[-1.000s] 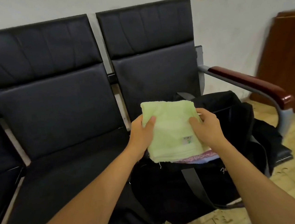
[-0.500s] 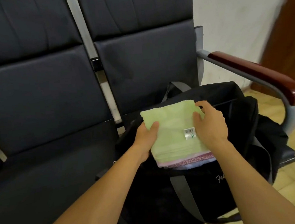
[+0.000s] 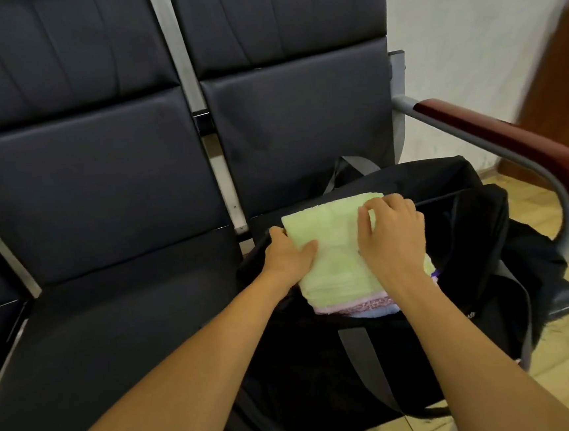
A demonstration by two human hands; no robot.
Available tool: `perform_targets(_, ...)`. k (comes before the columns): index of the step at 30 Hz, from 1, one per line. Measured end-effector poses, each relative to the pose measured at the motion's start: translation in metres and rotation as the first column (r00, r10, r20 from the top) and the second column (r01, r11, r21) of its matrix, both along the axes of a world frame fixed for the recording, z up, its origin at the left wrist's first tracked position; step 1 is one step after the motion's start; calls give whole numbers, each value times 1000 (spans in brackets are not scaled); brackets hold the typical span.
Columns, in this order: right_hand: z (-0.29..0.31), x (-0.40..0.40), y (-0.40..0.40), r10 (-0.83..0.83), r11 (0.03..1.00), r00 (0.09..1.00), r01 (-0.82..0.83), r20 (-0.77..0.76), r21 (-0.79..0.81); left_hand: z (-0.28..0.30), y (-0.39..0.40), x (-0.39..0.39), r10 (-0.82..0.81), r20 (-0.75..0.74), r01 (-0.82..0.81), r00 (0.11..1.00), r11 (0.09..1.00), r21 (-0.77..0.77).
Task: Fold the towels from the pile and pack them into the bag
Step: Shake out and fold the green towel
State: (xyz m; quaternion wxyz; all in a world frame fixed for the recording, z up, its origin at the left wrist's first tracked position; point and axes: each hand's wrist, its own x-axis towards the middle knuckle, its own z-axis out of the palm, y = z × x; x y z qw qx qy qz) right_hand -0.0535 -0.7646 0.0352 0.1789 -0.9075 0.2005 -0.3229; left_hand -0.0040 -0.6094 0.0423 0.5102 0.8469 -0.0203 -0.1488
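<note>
bag: black fabric duffel bag (image 3: 375, 362) on the right seat of the black padded bench (image 3: 105, 231), mouth open, 5 o'clock in view.
towel: folded pale-green terry towel (image 3: 341, 248) tops a pink and blue stack in the bag mouth.
risk: stack sits proud of the rim; an uneven push could slide or unfold it, probably toward 6 o'clock.
left hand (image 3: 288, 256): at towel's 9 o'clock edge, thumb on top, fingers hidden, seems to grip.
right hand (image 3: 390, 237): flat on top, fingers slightly bent, pressing, grips nothing.

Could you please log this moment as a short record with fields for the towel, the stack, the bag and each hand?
top towel: green towel, folded, on the stack
beneath: pink towel, then blue towel, only edges visible
container: black bag, open, on the bench seat
left hand: grips the green towel's left edge
right hand: fingers curled, on top of the green towel
</note>
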Motion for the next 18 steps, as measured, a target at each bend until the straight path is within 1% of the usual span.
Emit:
perform_targets(2, 1, 0, 19, 104, 993, 991, -108, 87, 48, 3, 11, -1, 38, 70, -44, 997, 995, 90)
perform_targets(4, 3, 0, 44, 209, 975, 969, -216, 132, 43, 8, 29, -2, 89, 139, -106, 986, 987, 123)
perform_targets(8, 10, 4, 93, 393, 918, 911, -397, 128, 12, 19, 64, -1, 177, 222, -198, 959, 977, 79)
perform_targets(12, 19, 9, 145, 480, 875, 870, -485, 116, 17, 33, 110, -6, 188, 320, -206, 929, 978, 25)
perform_targets(15, 30, 14, 190, 515, 838, 845, -532, 145, 122, 43, 154, -12, 178, 389, -213, 904, 976, 47)
perform_targets(18, 41, 12, 240, 534, 776, 825, -565, 184, 279, 51, 203, -19, 190, 413, -229, 891, 972, 47)
